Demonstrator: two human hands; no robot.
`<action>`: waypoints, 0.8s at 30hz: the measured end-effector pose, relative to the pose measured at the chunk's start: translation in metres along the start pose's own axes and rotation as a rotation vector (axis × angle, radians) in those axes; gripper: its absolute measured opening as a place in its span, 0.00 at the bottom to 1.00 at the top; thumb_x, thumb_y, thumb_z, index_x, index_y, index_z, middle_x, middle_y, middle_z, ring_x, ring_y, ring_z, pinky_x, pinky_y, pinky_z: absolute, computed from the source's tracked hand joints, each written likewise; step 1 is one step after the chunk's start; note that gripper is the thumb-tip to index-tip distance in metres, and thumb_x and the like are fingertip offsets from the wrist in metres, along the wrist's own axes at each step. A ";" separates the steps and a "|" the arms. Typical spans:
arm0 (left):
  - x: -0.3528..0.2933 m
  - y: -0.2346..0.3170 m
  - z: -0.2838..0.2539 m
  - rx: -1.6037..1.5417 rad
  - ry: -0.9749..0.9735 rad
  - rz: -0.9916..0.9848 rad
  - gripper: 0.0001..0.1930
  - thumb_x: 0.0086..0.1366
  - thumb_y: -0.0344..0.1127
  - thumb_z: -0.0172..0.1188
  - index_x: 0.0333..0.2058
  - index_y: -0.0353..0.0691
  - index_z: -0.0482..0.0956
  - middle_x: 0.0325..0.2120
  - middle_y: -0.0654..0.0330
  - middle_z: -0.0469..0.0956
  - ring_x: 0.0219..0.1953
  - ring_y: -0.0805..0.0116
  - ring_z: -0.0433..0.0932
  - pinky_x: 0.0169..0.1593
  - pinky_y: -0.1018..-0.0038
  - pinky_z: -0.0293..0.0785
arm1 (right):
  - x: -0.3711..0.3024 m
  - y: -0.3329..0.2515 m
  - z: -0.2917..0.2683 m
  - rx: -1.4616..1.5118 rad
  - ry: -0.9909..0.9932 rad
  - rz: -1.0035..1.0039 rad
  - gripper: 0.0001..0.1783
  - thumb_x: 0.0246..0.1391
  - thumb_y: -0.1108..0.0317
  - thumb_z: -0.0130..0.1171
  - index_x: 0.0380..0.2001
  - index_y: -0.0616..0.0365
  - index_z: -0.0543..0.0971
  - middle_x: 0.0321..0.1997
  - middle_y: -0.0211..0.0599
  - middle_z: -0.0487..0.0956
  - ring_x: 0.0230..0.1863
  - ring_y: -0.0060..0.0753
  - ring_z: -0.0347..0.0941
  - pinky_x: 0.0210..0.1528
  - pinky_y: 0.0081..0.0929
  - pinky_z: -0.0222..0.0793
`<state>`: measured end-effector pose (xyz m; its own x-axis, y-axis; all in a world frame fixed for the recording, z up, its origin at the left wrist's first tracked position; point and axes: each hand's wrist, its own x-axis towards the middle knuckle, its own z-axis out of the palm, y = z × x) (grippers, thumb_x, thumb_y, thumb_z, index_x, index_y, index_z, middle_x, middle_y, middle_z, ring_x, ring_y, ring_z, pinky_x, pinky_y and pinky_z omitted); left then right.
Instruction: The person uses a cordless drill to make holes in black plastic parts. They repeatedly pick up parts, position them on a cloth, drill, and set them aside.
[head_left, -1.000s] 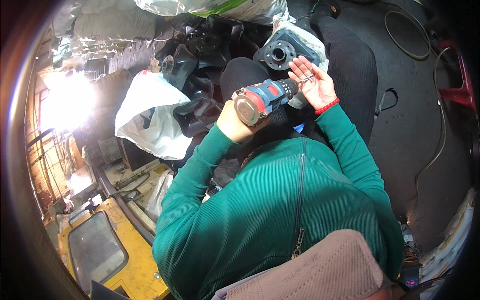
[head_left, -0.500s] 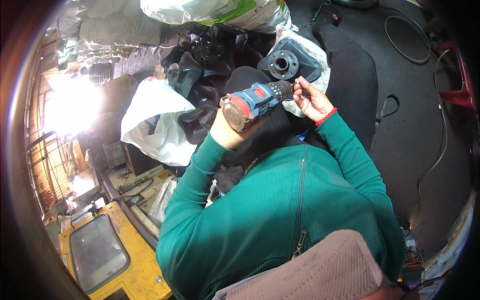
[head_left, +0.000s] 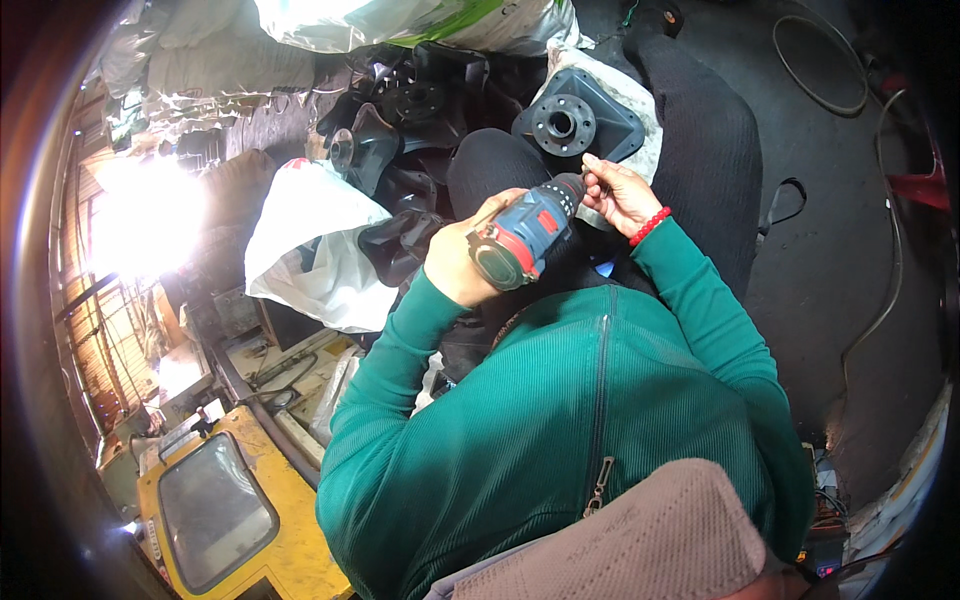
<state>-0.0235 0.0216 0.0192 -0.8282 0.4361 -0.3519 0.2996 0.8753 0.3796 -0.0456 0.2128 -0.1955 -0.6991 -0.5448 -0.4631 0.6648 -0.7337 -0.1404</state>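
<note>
My left hand (head_left: pixel 455 262) grips a blue and red cordless drill (head_left: pixel 528 232) in front of my lap, its chuck pointing up and right toward my other hand. At the chuck's front end, my right hand (head_left: pixel 624 198), with a red bead bracelet at the wrist, pinches thumb and forefinger together; what they hold is too small to make out. Just beyond those fingertips lies a black part (head_left: pixel 622 126) with a squarish base and a round flange with a ring of holes around a central bore. It rests on a whitish cloth or sack (head_left: pixel 640 85) between my legs.
More black moulded parts (head_left: pixel 370 150) are heaped at the far left beside an open white plastic bag (head_left: pixel 320 255). A large white and green bag (head_left: pixel 400 20) lies at the far edge. A yellow machine (head_left: pixel 225 510) stands at lower left. A cable (head_left: pixel 880 310) trails over the floor at right.
The drill has turned so its chuck points more upward, and its body has shifted slightly right and down. My right fingers stay at the chuck's front end.
</note>
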 end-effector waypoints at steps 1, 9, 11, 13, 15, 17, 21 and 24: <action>0.001 0.003 -0.002 -0.041 0.002 0.011 0.37 0.45 0.44 0.71 0.54 0.44 0.67 0.48 0.62 0.76 0.40 0.61 0.81 0.46 0.71 0.77 | 0.001 0.001 0.000 0.008 0.008 0.005 0.10 0.57 0.63 0.60 0.33 0.59 0.75 0.25 0.26 0.77 0.24 0.15 0.75 0.31 0.23 0.81; 0.016 -0.023 0.017 -0.055 0.208 0.105 0.26 0.46 0.32 0.69 0.47 0.39 0.74 0.42 0.54 0.77 0.44 0.55 0.77 0.48 0.64 0.73 | 0.010 0.005 0.000 0.121 0.054 -0.047 0.08 0.58 0.65 0.58 0.32 0.57 0.75 0.26 0.26 0.77 0.25 0.16 0.74 0.37 0.24 0.80; 0.013 -0.025 0.018 -0.011 0.218 0.104 0.25 0.47 0.32 0.69 0.46 0.39 0.75 0.41 0.54 0.77 0.42 0.53 0.77 0.46 0.62 0.73 | 0.011 0.006 0.000 0.187 0.052 -0.016 0.08 0.59 0.64 0.58 0.33 0.58 0.76 0.27 0.26 0.77 0.26 0.17 0.74 0.39 0.26 0.80; 0.016 -0.027 0.020 -0.034 0.241 0.129 0.23 0.47 0.33 0.69 0.44 0.40 0.76 0.39 0.54 0.77 0.41 0.53 0.78 0.45 0.62 0.73 | 0.012 0.006 0.004 0.239 0.064 0.005 0.08 0.59 0.64 0.57 0.34 0.58 0.76 0.28 0.27 0.77 0.27 0.17 0.74 0.40 0.26 0.80; 0.021 -0.032 0.022 0.010 0.243 0.163 0.22 0.47 0.33 0.69 0.43 0.40 0.76 0.38 0.54 0.78 0.40 0.53 0.78 0.44 0.63 0.73 | 0.017 0.007 0.002 0.254 0.038 0.001 0.09 0.60 0.64 0.56 0.35 0.59 0.77 0.28 0.27 0.77 0.28 0.17 0.74 0.41 0.26 0.80; 0.025 -0.036 0.019 -0.107 0.146 0.052 0.29 0.47 0.36 0.70 0.49 0.37 0.71 0.43 0.53 0.76 0.45 0.55 0.77 0.51 0.66 0.72 | 0.019 0.005 0.005 0.270 0.004 -0.009 0.10 0.60 0.63 0.56 0.35 0.60 0.77 0.29 0.27 0.77 0.28 0.18 0.75 0.41 0.26 0.79; 0.040 -0.036 0.010 -0.137 0.069 -0.018 0.31 0.46 0.37 0.70 0.50 0.36 0.70 0.42 0.52 0.77 0.44 0.56 0.78 0.50 0.69 0.74 | 0.019 0.002 0.022 0.116 0.184 -0.118 0.14 0.60 0.59 0.56 0.35 0.61 0.77 0.25 0.25 0.74 0.25 0.16 0.71 0.36 0.23 0.79; 0.057 -0.037 0.005 -0.047 0.082 0.023 0.24 0.49 0.40 0.68 0.44 0.38 0.75 0.36 0.54 0.80 0.38 0.57 0.80 0.44 0.68 0.77 | 0.025 0.009 0.005 -0.143 0.416 -0.277 0.15 0.57 0.57 0.60 0.35 0.59 0.77 0.22 0.19 0.68 0.19 0.11 0.61 0.25 0.15 0.72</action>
<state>-0.0791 0.0150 -0.0196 -0.8580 0.4358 -0.2719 0.2982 0.8535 0.4273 -0.0583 0.1910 -0.2042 -0.7093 -0.1096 -0.6963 0.5196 -0.7489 -0.4114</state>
